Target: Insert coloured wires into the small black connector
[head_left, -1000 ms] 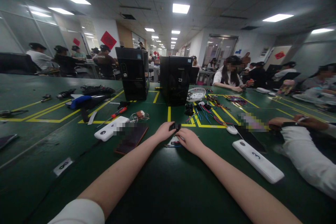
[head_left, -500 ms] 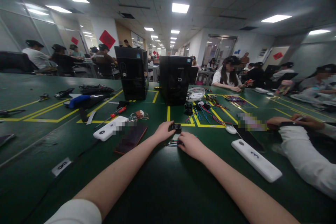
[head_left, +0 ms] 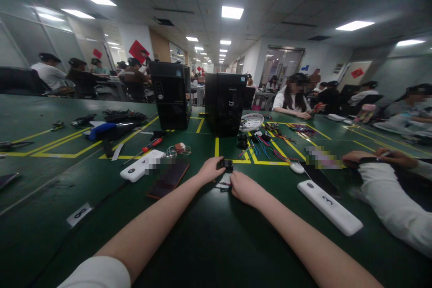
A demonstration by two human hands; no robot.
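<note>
In the head view, my left hand [head_left: 211, 169] reaches to the middle of the table, its thumb and fingers closed on a small black block-shaped part [head_left: 227, 164]. Just nearer to me and to the right, my right hand [head_left: 243, 186] has its fingers bent together; what they pinch is hidden. Beside its fingertips lies a small whitish flat piece [head_left: 222, 182] with short dark bits at its near edge. Both hands are close together, low over the green table [head_left: 216, 234].
Two black computer towers [head_left: 170, 94] stand ahead. Coloured wires [head_left: 259, 144] and a white basket [head_left: 251, 121] are right of them. White numbered power banks [head_left: 329, 207], a dark phone [head_left: 170, 180] and a red screwdriver [head_left: 151, 145] lie around. A co-worker's sleeved arm [head_left: 388, 198] rests at right.
My right fingers have curled in slightly. The thin coloured wires seen beside them no longer show clearly, and more of the whitish piece is visible. My left hand has barely moved.
</note>
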